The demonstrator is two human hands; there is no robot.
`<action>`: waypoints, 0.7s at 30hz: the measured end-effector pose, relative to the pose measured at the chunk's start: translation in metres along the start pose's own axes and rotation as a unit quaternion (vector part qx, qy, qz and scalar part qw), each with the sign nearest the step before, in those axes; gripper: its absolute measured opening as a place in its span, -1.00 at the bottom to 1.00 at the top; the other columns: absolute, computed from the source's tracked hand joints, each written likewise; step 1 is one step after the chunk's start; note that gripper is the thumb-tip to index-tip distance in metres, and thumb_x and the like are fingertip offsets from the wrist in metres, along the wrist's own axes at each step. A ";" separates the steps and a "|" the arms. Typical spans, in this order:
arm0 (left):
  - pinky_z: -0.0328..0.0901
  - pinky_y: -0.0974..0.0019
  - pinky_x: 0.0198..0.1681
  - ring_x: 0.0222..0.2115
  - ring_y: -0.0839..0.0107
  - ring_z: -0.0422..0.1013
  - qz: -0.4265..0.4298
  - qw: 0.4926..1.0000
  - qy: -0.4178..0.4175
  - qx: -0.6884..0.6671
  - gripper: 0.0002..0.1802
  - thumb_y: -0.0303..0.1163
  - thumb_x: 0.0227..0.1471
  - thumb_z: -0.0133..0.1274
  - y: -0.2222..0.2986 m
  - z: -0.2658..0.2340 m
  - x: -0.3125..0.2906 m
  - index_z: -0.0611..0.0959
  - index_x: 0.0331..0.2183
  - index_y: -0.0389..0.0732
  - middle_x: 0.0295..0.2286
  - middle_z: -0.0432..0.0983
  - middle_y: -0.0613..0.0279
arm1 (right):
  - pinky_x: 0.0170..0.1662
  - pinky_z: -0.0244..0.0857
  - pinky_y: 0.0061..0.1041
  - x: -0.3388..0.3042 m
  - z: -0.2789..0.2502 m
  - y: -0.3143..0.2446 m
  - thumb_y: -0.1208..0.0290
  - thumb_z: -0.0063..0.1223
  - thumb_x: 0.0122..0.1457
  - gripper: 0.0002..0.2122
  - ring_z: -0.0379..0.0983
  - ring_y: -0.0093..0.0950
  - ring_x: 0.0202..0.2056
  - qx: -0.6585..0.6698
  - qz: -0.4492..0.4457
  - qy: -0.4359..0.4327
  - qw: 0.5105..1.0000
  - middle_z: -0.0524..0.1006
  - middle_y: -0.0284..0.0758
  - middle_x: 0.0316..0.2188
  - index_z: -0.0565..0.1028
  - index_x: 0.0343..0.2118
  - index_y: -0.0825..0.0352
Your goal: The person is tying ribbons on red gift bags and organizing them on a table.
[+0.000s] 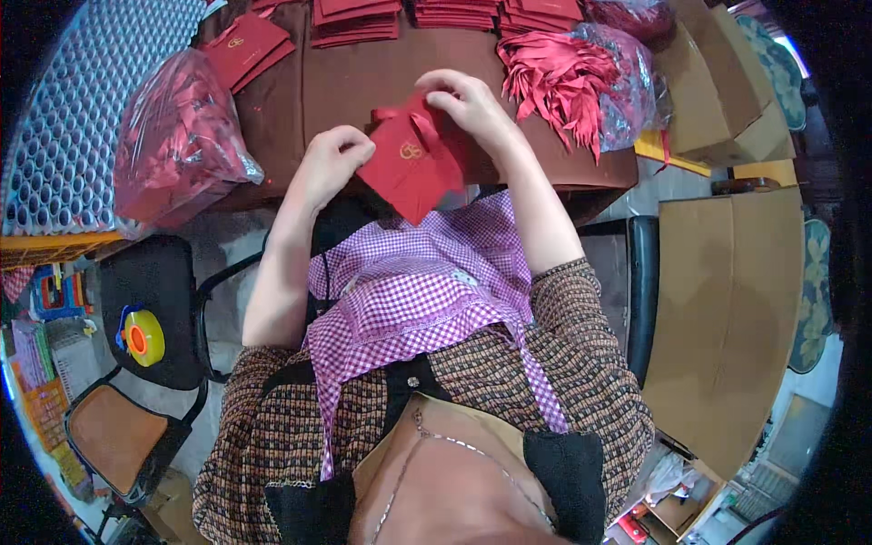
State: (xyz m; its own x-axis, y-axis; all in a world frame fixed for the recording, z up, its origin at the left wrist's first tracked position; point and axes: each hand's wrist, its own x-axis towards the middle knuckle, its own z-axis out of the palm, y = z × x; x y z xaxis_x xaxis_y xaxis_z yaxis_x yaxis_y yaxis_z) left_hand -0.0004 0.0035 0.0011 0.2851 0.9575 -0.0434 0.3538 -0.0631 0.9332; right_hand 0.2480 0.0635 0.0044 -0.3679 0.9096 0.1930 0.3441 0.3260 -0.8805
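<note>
the left hand and right hand pinch a red gift bag; red ribbons lie right of the bag.

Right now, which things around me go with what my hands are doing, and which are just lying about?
Likely in the job:
red bag, held by left hand and right hand
loose red ribbons
stacked red pieces

Apparently just lying about:
yellow-orange round object
black chair under it
large cardboard piece
</note>
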 end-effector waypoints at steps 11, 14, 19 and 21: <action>0.34 0.41 -0.53 -0.53 0.48 0.39 -0.098 0.974 0.179 -0.101 -0.74 -0.34 -0.01 0.07 -0.030 0.016 0.013 0.60 -0.37 -0.39 -0.50 0.46 0.19 | -0.23 0.24 -0.26 -0.088 0.046 0.004 0.23 0.25 -0.12 -0.70 0.38 -0.22 -0.33 -0.341 -0.036 0.131 0.930 0.46 -0.23 -0.44 0.48 -0.43 0.35; 0.29 0.38 -0.22 -0.33 0.41 0.40 0.009 0.974 0.189 0.125 -0.75 -0.40 -0.09 0.12 -0.031 0.010 0.011 0.61 -0.35 -0.38 -0.35 0.46 0.09 | -0.32 0.27 -0.35 -0.086 0.048 0.013 0.34 0.19 -0.03 -0.79 0.42 -0.34 -0.42 -0.364 -0.070 0.129 0.920 0.47 -0.27 -0.48 0.48 -0.40 0.36; 0.31 0.38 -0.26 -0.38 0.41 0.43 -0.013 0.975 0.182 0.129 -0.74 -0.40 -0.12 0.14 -0.028 0.005 0.010 0.62 -0.34 -0.37 -0.41 0.51 0.10 | -0.52 0.22 -0.69 -0.076 0.029 0.000 0.51 0.05 0.08 -0.85 0.36 -0.67 -0.57 0.176 0.162 0.155 0.959 0.46 -0.43 -0.56 0.45 -0.26 0.36; 0.32 0.37 -0.27 -0.39 0.41 0.44 -0.042 0.974 0.192 0.113 -0.74 -0.41 -0.13 0.14 -0.031 0.005 0.011 0.62 -0.35 -0.37 -0.43 0.52 0.10 | -0.55 0.16 -0.70 -0.074 0.018 -0.007 0.54 0.02 0.11 -0.83 0.33 -0.65 -0.57 0.321 0.154 0.154 0.922 0.44 -0.41 -0.55 0.44 -0.22 0.35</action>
State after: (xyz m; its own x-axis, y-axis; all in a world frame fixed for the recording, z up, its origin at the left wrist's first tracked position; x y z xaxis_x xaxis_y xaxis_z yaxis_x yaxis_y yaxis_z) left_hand -0.0039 0.0142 -0.0295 -0.0921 0.9938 0.0616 0.5603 0.0005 0.8283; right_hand 0.2571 -0.0104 -0.0114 -0.0408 0.9958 -0.0815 -0.2279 -0.0887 -0.9696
